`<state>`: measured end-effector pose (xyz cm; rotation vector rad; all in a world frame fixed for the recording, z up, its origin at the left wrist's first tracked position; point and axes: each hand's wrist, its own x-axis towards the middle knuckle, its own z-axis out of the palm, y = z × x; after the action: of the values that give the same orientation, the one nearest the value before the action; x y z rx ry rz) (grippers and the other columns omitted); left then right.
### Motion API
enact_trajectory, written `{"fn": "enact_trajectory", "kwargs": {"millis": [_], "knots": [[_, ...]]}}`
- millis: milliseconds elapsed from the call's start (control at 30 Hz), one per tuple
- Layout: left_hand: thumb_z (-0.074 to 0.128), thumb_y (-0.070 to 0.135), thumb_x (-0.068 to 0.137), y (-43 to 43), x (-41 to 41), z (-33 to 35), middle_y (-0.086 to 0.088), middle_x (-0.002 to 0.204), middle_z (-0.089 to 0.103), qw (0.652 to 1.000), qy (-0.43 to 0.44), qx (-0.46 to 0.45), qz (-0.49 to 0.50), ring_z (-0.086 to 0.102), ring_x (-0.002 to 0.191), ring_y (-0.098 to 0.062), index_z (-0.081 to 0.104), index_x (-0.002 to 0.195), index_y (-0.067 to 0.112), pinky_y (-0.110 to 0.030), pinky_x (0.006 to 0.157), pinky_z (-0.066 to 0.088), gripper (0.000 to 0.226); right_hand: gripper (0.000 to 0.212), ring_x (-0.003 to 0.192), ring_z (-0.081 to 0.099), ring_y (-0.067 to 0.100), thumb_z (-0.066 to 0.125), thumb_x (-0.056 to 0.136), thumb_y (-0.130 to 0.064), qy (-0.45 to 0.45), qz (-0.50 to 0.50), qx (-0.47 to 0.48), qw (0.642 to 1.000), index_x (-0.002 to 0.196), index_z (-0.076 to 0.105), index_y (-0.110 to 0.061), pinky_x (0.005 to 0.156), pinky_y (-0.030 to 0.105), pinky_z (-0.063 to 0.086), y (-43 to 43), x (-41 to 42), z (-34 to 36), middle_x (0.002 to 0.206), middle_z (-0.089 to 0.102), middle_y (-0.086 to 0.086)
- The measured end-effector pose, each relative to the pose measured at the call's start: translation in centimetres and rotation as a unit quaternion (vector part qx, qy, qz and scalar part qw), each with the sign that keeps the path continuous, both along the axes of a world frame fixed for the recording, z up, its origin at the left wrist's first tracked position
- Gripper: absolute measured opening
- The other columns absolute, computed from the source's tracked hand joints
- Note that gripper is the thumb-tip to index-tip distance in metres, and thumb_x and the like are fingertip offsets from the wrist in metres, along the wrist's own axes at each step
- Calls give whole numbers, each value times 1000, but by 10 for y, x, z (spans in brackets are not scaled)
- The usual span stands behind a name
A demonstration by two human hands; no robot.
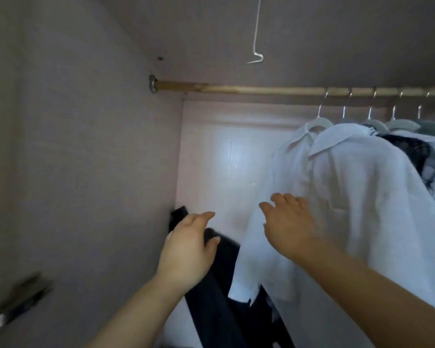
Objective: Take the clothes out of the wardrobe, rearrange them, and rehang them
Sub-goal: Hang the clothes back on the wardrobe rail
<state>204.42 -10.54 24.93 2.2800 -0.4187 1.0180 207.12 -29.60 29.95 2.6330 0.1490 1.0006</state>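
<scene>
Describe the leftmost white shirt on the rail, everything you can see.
The white shirt is collared, thin, creased cloth. It hangs leftmost on the wooden rail from a pale hanger. The right hand, fingers spread, lies against its front. Its hem hangs over dark clothing below.

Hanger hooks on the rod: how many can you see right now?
5, all on the right part of the rod, left to right: first hook, second hook, third hook, fourth hook, fifth hook. More may hang past the frame's right edge.
</scene>
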Motion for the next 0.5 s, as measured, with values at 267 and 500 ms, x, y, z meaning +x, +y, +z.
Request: {"fn": "enact_trajectory", "kwargs": {"millis": [267,500], "knots": [[50,28,94,72,-89,-118,-4,144,37,979,192,19,61,39,128,-20,29,143,19,-30,105,31,54,48,119,47,23,49,91,-34,172,123,66,975,137,43,-24,99,34,33,83,-84,-171,131,48,3],[47,27,92,109,-184,-249,-4,141,40,925,356,16,132,40,125,-22,31,142,23,-28,103,30,52,56,65,65,23,92,40,-25,278,232,50,931,91,71,-16,55,36,53,136,-145,-301,79,66,5]]}}
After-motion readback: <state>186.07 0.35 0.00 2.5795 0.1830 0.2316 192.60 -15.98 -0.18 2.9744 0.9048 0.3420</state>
